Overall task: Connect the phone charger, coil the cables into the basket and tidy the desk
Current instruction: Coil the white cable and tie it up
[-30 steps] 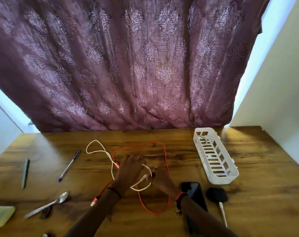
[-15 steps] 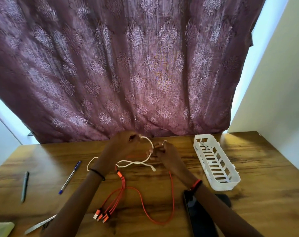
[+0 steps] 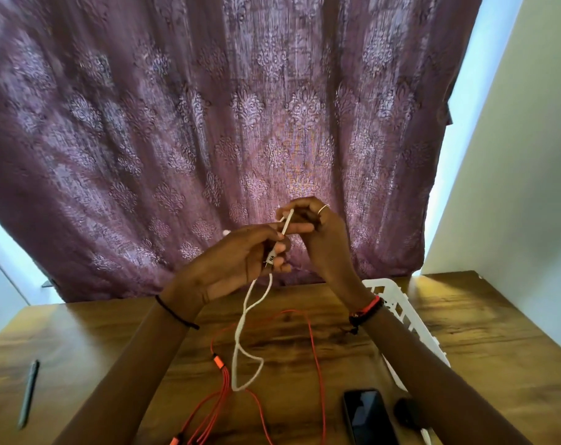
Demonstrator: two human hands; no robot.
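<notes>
Coiling step, as far as I could judge. I had both hands up off the desk (image 3: 484, 364) with the white cable (image 3: 238, 332) strung between them. The rest of it hung down in a loose loop, and its bottom end looked to be lying across the orange multi-head cable (image 3: 218, 361).

What I figured mattered:
1. keep the loops small and even, since the white basket (image 3: 410, 319) on my right looked narrow
2. lift the tail clear first so it wouldn't drag the orange one along
3. no tight bends near the plug end

Fingers: left hand (image 3: 237, 264) was curled round the cable near what looked like its connector end, fingertips closed on it. Right hand (image 3: 319, 234) was pinching the upper run between thumb and forefinger, with the other fingers folded in. Neither hand was touching anything else.

The phone (image 3: 367, 415) and black charger plug (image 3: 407, 411) sat near the desk's front edge, so that part wasn't done yet.
</notes>
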